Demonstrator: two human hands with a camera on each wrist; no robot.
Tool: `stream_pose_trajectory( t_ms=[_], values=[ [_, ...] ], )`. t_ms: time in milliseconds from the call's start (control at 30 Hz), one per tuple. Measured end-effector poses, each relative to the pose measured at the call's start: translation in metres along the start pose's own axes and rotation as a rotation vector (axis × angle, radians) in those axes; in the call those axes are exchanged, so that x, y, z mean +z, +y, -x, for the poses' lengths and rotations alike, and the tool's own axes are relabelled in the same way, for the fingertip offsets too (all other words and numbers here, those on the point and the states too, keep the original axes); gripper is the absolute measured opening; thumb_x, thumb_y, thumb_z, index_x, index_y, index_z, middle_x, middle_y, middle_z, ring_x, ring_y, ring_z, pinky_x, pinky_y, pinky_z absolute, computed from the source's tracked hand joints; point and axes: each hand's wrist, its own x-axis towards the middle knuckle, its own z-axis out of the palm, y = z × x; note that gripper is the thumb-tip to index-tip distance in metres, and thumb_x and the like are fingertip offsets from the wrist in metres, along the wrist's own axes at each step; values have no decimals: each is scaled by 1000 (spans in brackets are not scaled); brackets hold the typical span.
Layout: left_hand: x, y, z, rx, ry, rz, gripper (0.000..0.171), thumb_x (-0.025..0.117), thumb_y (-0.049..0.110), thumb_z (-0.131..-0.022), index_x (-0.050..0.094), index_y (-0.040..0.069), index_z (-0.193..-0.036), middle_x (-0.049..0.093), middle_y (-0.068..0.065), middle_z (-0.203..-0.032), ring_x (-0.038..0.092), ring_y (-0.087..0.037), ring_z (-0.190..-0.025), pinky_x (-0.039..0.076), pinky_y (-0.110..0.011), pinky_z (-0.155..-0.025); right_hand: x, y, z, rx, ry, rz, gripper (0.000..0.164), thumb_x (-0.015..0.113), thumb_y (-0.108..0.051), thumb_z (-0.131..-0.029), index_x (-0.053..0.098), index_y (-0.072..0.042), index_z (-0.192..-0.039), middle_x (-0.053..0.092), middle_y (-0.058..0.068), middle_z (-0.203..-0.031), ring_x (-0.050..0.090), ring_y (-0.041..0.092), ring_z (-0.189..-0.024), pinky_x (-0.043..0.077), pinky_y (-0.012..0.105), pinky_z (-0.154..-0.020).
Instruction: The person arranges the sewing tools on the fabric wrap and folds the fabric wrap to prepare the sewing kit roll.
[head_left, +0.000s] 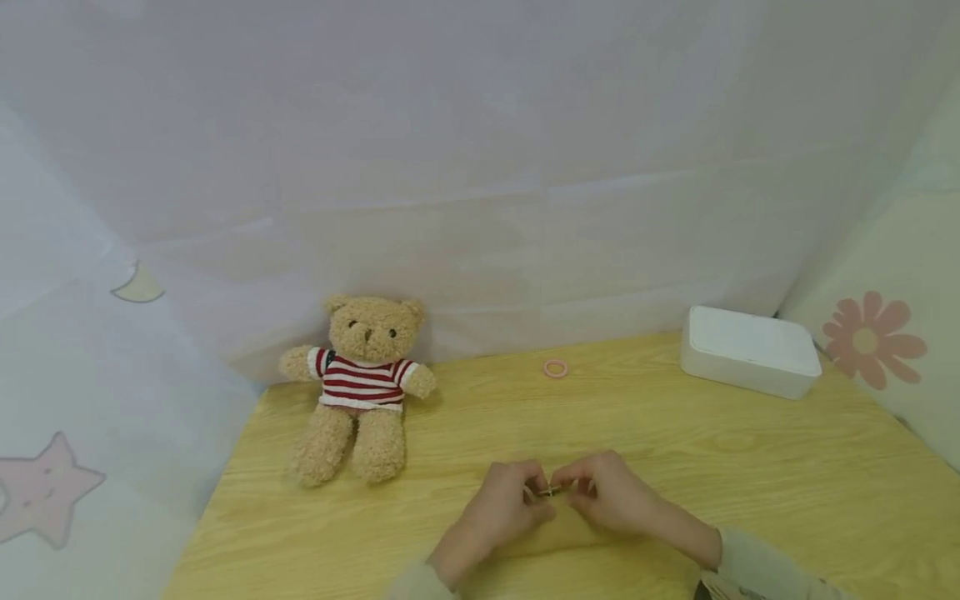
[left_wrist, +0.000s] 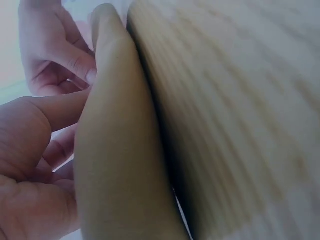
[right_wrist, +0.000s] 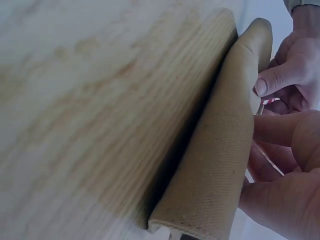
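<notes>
A soft tan cloth pouch (head_left: pixel 564 533) lies on the wooden table, its ribbed side showing in the right wrist view (right_wrist: pixel 212 160). My left hand (head_left: pixel 504 504) pinches its far edge with thumb and fingers. Close beside it, my right hand (head_left: pixel 613 493) pinches the same edge, fingertips almost meeting the left ones. Between the fingertips shows a small dark bit with a bright glint (head_left: pixel 551 492), too small to name. In the left wrist view the pouch (left_wrist: pixel 117 130) hides several fingertips of both hands.
A teddy bear (head_left: pixel 366 387) in a red-and-white striped shirt sits at the table's back left. Behind the hands lies a pink ring (head_left: pixel 556 368). A white box (head_left: pixel 750 350) stands at the back right. Pale cloth (head_left: pixel 480 167) hangs behind the table (head_left: pixel 750 467).
</notes>
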Motion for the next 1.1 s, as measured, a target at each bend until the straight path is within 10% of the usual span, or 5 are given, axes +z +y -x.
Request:
stream_pose_trajectory(
  t_ms=[400,700,1100],
  values=[
    [6,11,11,45,18,-170,10,70,5,-85,60,8,-81,64,2,-78,46,1,-58,43,-14,-53,8,-4,5,-47,28,63,23,68,3,-83,74,-9,-102,72,-2,-91,59,1,-72,49,19,-59],
    [-2,7,42,28,-48,-246,34,70,17,-86,66,13,-119,66,6,-110,61,-8,-100,50,-29,-86,-3,14,38,-244,35,167,26,72,-6,-82,68,-8,-108,68,-1,-102,64,13,-92,54,31,-78],
    [-29,-12,62,38,-131,-342,28,72,17,-85,71,14,-112,65,6,-102,59,-8,-93,51,-27,-78,-21,20,62,-273,9,342,37,75,-3,-78,70,-10,-113,65,6,-113,62,22,-99,54,35,-78]
  ],
)
